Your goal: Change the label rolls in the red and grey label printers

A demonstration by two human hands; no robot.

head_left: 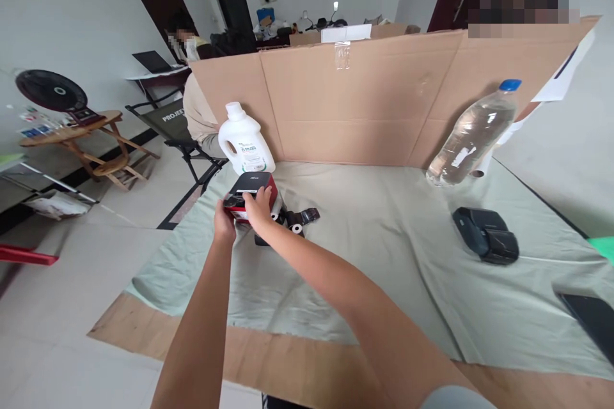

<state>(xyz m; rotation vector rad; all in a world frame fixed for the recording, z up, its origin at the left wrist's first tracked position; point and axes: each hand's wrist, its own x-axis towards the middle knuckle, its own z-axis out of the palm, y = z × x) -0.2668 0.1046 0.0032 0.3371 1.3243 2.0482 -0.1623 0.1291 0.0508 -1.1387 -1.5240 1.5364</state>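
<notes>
A red box with a black top (255, 180) is at the left back of the cloth-covered table, between my two hands. My left hand (224, 223) grips its left side, with the thumb up along the front corner. My right hand (258, 209) holds it from the front right, fingers bent over the top edge. Beside and partly behind my right wrist lie small black items with white-cored rolls (297, 229) and a dark strap-like piece (309, 215). My right hand and forearm hide some of them. Right behind the box stands a white jug (245, 140).
A cardboard panel (345, 105) spans the table's back. On the right are a large clear bottle (472, 134) with a blue cap, a black portable device (485, 235) and a phone (590, 319). People sit beyond the panel. A fan (52, 91) rests on a wooden stool at left.
</notes>
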